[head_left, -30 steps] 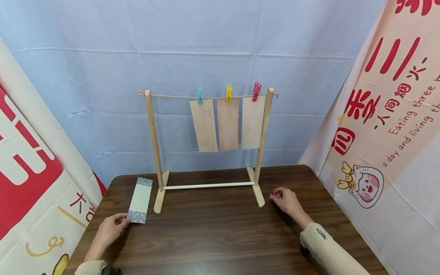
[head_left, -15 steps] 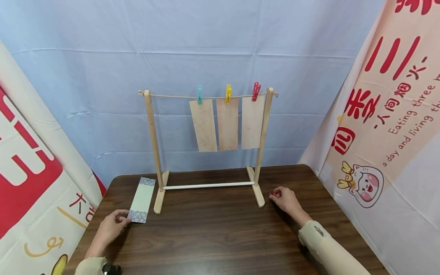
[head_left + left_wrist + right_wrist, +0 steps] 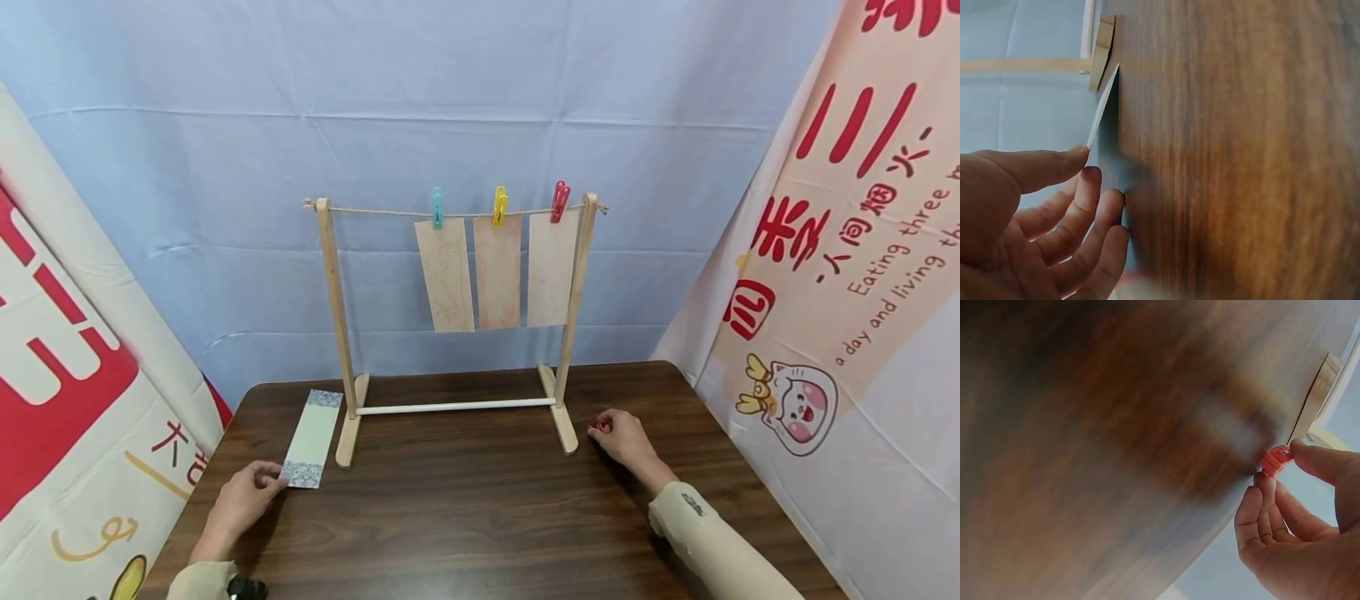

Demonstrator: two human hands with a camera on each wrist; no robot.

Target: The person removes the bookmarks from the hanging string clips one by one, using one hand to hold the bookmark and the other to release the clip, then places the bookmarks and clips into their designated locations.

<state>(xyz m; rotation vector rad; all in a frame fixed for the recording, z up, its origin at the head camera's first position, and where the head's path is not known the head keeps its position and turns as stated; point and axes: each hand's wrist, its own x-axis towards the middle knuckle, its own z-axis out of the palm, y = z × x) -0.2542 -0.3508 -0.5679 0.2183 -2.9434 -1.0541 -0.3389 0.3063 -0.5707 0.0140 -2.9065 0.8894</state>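
Likely pickup: left hand (image 3: 242, 500) pinches the patterned card (image 3: 311, 437), right hand (image 3: 626, 439) a red clip (image 3: 1274, 460) (3 sheets (image 3: 498, 275) hang); next probably calls for lifting both to the rope (image 3: 382, 211)

Near the left edge of the dark-brown, wood-grained desk (image 3: 480, 508), a pale green card (image 3: 311, 435) is showing blue patterned bands (image 3: 302, 476); near the right edge, a clip (image 3: 1274, 461) is showing bright red.
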